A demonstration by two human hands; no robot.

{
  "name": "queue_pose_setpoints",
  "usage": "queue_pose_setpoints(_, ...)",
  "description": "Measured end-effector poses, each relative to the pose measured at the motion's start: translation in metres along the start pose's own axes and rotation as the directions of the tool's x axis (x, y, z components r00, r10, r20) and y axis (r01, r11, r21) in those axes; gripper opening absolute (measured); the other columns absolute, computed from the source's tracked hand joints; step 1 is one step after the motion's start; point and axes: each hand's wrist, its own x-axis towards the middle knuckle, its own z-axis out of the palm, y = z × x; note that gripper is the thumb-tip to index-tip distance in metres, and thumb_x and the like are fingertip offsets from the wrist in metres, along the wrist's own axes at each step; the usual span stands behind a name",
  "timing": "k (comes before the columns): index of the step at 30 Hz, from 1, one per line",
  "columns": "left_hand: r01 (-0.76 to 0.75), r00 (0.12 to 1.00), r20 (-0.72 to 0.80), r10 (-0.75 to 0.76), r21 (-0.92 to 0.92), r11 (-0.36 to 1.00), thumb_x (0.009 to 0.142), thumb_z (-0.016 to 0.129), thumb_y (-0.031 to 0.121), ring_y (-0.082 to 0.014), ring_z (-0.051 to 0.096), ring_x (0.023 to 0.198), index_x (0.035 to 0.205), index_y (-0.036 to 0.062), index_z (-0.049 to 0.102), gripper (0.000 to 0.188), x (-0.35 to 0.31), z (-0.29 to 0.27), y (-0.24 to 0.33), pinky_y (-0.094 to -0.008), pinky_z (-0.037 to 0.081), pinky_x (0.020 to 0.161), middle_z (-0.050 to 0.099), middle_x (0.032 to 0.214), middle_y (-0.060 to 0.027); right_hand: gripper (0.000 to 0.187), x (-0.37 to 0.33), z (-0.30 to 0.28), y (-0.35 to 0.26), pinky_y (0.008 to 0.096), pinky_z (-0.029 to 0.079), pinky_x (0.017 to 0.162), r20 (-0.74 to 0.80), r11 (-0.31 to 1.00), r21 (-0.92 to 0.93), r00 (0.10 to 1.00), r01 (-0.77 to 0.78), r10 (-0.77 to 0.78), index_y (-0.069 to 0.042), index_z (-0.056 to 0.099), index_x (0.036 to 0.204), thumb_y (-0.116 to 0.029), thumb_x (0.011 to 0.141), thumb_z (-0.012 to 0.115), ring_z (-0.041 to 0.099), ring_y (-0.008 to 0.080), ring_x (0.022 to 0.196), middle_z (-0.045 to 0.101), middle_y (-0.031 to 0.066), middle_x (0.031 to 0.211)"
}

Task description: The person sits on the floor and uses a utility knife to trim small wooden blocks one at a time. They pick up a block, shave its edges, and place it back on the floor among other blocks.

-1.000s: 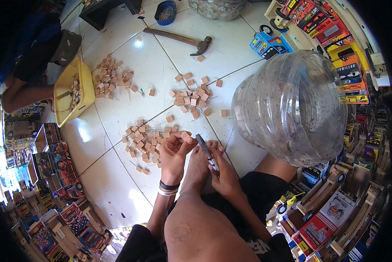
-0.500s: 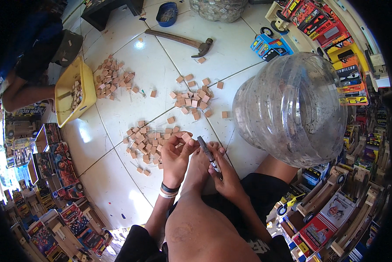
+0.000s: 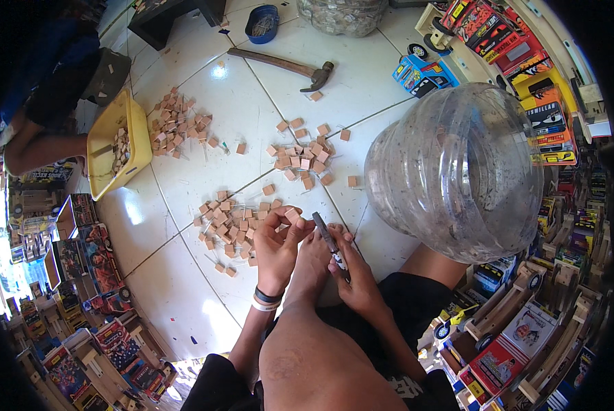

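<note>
My left hand (image 3: pixel 277 255) pinches a small wooden block (image 3: pixel 292 215) between thumb and fingers, in front of my bare foot. Close to its right, my right hand (image 3: pixel 359 279) is closed around a tool with a dark metal head that looks like pliers (image 3: pixel 325 233). The tool's tip is near the left fingertips; whether it touches anything there I cannot tell. Just left of my left hand lies a pile of wooden blocks (image 3: pixel 233 225), several with thin nails sticking out. Another block pile (image 3: pixel 305 162) lies farther off.
A large clear plastic jug (image 3: pixel 451 171) lies on the right. Beyond the piles are a claw hammer (image 3: pixel 279 64) and a blue tray of nails (image 3: pixel 262 25). A yellow basin (image 3: pixel 139 147) stands at left by another person's leg (image 3: pixel 43 152). Toy trucks (image 3: pixel 505 349) crowd both sides.
The tool in my right hand has shifted very slightly right. My left hand keeps its pinch on the block in nearly the same place.
</note>
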Motion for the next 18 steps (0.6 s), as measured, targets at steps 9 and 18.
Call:
queue_pose_setpoints(9,0.017,1.000,0.000,-0.017,-0.030,0.999,0.102,0.069,-0.001,-0.0273,0.075,0.105,0.124,-0.0059,0.059,0.025,-0.0017,0.0028,0.0018,-0.0419,0.063,0.099,0.067,0.114,-0.0130,0.058,-0.0032,0.0015,-0.0013,0.0485,0.035,0.121,0.013,0.995,0.068,0.997,-0.079,0.078,0.002,0.035,0.159,-0.016,0.108,0.056,0.043,0.0490,0.148,0.051,0.0334,0.152)
queue_pose_setpoints(18,0.008,0.999,0.038,-0.008,-0.001,1.000,0.102,0.068,0.000,-0.0279,0.075,0.107,0.126,-0.0059,0.058,0.026,0.0000,-0.0002,0.0030,-0.0430,0.062,0.101,0.066,0.115,-0.0132,0.058,-0.0015,-0.0020,-0.0075,0.0482,0.028,0.125,-0.009,0.999,0.020,0.999,-0.049,0.050,0.002,0.035,0.160,-0.015,0.108,0.056,0.034,0.0474,0.154,0.046,0.0316,0.157)
